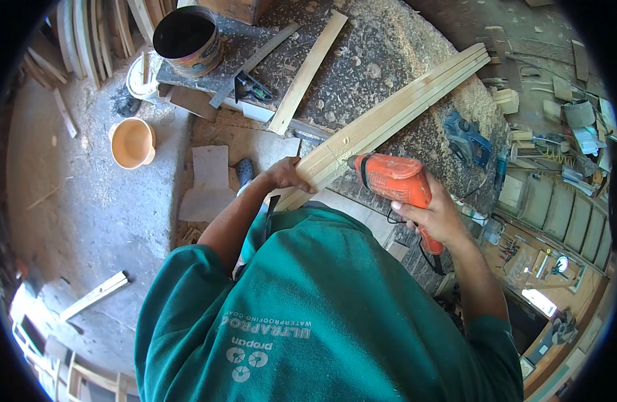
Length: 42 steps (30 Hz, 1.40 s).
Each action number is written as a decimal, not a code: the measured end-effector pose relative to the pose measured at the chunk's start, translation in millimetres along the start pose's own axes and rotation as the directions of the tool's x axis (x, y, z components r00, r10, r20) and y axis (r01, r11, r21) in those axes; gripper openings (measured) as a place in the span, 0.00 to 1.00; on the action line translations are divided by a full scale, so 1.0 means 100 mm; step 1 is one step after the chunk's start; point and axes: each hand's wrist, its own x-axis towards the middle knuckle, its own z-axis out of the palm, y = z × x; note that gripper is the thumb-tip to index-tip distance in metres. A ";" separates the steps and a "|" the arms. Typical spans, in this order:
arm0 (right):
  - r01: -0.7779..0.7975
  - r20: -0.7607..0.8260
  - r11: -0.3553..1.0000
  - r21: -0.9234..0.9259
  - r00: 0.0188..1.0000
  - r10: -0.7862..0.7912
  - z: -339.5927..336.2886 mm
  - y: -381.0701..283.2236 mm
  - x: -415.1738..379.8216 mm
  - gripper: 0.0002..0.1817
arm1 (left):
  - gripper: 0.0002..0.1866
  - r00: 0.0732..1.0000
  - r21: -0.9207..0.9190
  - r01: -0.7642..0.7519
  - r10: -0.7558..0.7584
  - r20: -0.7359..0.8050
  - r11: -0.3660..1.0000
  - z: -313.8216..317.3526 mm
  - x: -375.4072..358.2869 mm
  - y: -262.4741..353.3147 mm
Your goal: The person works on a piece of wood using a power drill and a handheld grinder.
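An orange power drill [392, 177] is in my right hand [437, 213], its fingers wrapped round the handle. The drill's nose points left at the side of a long pale wooden beam [395, 107], which has grooves along its length. Shavings lie where the tip meets the wood, and the bit itself cannot be made out. My left hand [288, 175] grips the near end of the beam, close to my body. From there the beam slants up and right across the dusty workbench [382, 40]. A thinner wooden strip [310, 70] lies to its left.
A blue power tool [466, 137] rests right of the beam. On the bench's left are a metal ruler [255, 63], a small clamp-like tool [253, 87] and a dark-mouthed bucket [188, 40]. An orange pot [132, 143] stands lower left. Offcuts litter the floor at right.
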 end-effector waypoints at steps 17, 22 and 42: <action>-0.037 0.016 0.999 0.026 0.999 0.037 0.07 0.23 0.17 0.35 | 0.44 1.000 -0.022 -0.027 0.026 -0.009 0.999 -0.03 -0.09 0.13; -0.019 0.007 1.000 -0.003 1.000 0.019 0.09 0.18 0.16 0.35 | 0.44 1.000 -0.011 0.007 -0.007 -0.008 1.000 -0.03 -0.09 0.15; 0.013 0.013 0.991 0.133 1.000 -0.015 0.15 0.21 0.11 0.34 | 0.43 0.998 0.010 0.056 -0.055 -0.002 0.998 -0.03 -0.06 0.10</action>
